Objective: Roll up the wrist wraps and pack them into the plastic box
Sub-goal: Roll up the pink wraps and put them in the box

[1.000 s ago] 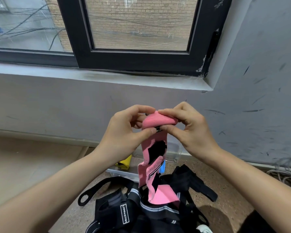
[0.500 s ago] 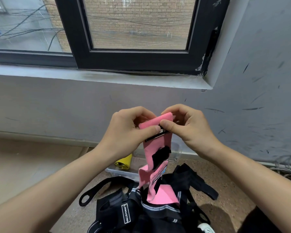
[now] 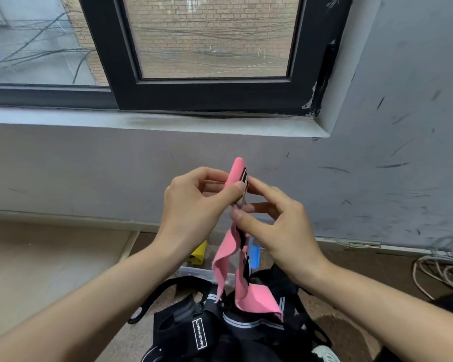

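Left hand [image 3: 191, 205]: the fingers are curled, and the upper end of the pink wrist wrap [image 3: 225, 253] is pinched between the thumb in front and the fingers behind.
Right hand [image 3: 277, 231]: the fingers are narrowly closed. The strap is pinched just below the left thumb, between the right thumb and the fingers behind it, and the index finger is laid along the right edge of the folded end.
Pink wrist wrap: it is held upright between the two sets of fingers. A short folded end with a black-and-white label stands above the fingertips. The rest hangs twisted below them, and its lower end is draped on the black wrist wraps [image 3: 246, 340].
Plastic box [image 3: 196, 272]: a clear box is seen on the floor, well below the fingers and behind the hanging strap.
Box contents: a yellow piece [image 3: 198, 253] and a blue piece [image 3: 253, 253] are seen there. Whether these are rolled wraps cannot be told.
Black wrist wraps: these are heaped loosely, nearest the camera, beneath both wrists.
Cables [image 3: 442, 273]: pale coils are seen on the floor, far right of the right hand.
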### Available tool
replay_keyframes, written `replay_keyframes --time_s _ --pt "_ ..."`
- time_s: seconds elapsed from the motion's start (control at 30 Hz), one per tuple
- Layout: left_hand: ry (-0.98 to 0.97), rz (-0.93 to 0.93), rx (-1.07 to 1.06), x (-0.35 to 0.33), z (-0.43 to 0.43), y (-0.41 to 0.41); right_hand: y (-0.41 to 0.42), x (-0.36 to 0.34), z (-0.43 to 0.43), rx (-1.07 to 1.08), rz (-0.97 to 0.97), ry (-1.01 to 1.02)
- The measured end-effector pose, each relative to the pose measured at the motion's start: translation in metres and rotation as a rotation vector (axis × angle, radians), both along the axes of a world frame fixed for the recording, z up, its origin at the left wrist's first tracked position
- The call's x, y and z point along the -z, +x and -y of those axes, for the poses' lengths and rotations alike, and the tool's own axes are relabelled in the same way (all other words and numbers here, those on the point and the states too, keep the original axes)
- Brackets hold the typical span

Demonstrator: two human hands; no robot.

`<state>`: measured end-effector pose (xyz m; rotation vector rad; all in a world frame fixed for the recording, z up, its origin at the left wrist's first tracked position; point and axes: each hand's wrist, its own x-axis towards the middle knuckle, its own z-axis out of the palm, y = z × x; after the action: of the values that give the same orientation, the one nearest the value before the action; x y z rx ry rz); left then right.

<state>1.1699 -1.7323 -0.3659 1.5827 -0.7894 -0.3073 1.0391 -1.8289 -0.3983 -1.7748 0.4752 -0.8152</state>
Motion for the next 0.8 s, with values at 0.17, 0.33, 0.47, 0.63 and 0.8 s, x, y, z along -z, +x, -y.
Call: replay_keyframes --time_s 0.17,0.33,0.47,0.63,0.8 --pt "-0.056 0.035 0.114 0.001 -0.002 -0.012 0.002 -0.003 0.008 -0.039 0.065 0.044" --pt "-0.103 0.075 0.202 -0.006 -0.005 0.002 -0.004 -0.014 0.029 -0.121 0.107 0.131" --pt "-0.059 0.213 0.167 -0.006 -0.005 0.021 -0.011 -0.025 0.037 -0.218 0.063 0.114" --pt "0.035 0.148 0.449 -0.010 -0.003 0.023 -0.013 -0.034 0.044 -0.298 0.012 0.096" --pt "-0.021 0.299 0.401 -0.009 -0.003 0.020 -0.008 -0.035 0.047 -0.255 0.023 0.081"
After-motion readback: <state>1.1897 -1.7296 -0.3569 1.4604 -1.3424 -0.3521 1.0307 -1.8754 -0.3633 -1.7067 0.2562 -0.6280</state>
